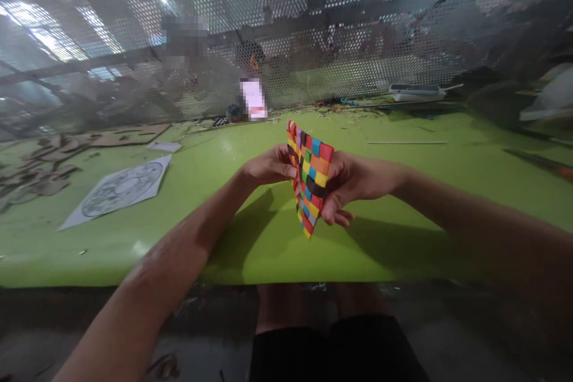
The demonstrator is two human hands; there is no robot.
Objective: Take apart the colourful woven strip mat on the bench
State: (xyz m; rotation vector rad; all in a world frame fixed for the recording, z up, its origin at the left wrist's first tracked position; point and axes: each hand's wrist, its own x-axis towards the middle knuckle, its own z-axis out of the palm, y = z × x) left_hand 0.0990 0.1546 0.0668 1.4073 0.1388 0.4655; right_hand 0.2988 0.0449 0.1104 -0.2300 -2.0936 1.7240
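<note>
Between my two hands, above the green table, a woven mat of coloured strips is held up on edge, bent along a line down its middle. Its checks are red, yellow, orange, blue, green and black. My left hand grips the left side, thumb pressed on the near face. At the right edge my right hand holds it from behind, with fingers partly hidden by the weave and the lower fingertips showing beneath.
Cardboard scraps and a sheet with a printed round pattern lie at the left. A thin stick rests at the right, with a white tray behind it. A perforated metal screen rises along the back.
</note>
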